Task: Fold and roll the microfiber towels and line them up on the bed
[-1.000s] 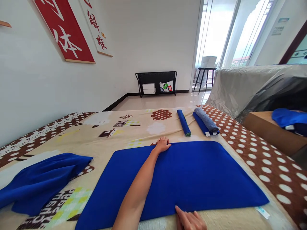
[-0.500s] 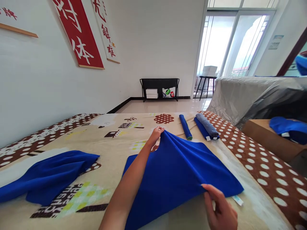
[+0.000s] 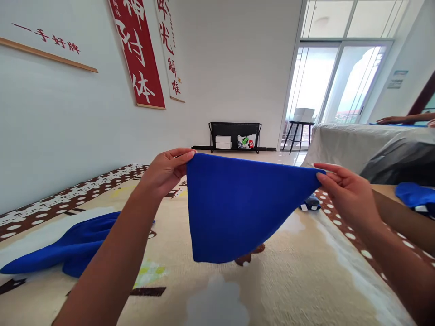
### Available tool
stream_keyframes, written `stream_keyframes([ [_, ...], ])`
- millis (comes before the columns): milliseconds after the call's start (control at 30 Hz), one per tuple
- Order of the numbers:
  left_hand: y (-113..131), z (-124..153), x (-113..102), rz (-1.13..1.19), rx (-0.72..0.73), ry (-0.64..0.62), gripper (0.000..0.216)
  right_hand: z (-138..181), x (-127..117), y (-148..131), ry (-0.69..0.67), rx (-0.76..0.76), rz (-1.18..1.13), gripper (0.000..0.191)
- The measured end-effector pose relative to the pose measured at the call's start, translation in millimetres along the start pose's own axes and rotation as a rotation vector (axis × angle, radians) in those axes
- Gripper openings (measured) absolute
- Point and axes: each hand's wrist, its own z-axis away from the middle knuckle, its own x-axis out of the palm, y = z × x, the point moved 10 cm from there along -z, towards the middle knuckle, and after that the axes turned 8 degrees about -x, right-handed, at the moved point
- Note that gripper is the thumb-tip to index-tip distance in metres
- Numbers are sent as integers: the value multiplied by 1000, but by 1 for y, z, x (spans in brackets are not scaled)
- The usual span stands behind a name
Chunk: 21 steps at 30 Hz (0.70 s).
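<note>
A blue cloth hangs stretched between my two hands, lifted above the patterned blanket. My left hand pinches its upper left corner between thumb and fingers. At the upper right corner, my right hand grips the fabric the same way. The cloth's top edge runs nearly straight, and its lower edge curves up toward the right. Another blue cloth lies crumpled on the blanket at the left, partly behind my left forearm. Behind my right hand's side of the cloth, rolled cloths show only in part.
At the right, a blue cloth rests on a cardboard box, near a covered table. Another person's hand is on that table, and an arm shows behind mine. A black rack stands by the far wall.
The blue cloth has risen off the blanket and now hangs between my raised hands. Both hands have moved up, and the view has tilted upward. Another person's arms have come into view at the right.
</note>
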Motion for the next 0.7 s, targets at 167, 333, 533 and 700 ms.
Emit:
stream_keyframes([
  [167,17,30,-9,-177,-34,-68,31,-19,-16,-36,-7,-102,343,38],
  [333,48,45,-25,-419,66,80,38,-36,-25,-66,-13,-184,545,37],
  [533,20,18,-33,-703,44,97,28,-57,22,-15,-340,-114,580,50],
  [700,1,-18,-30,-619,161,215,21,-86,44,29,-292,-52,445,60],
])
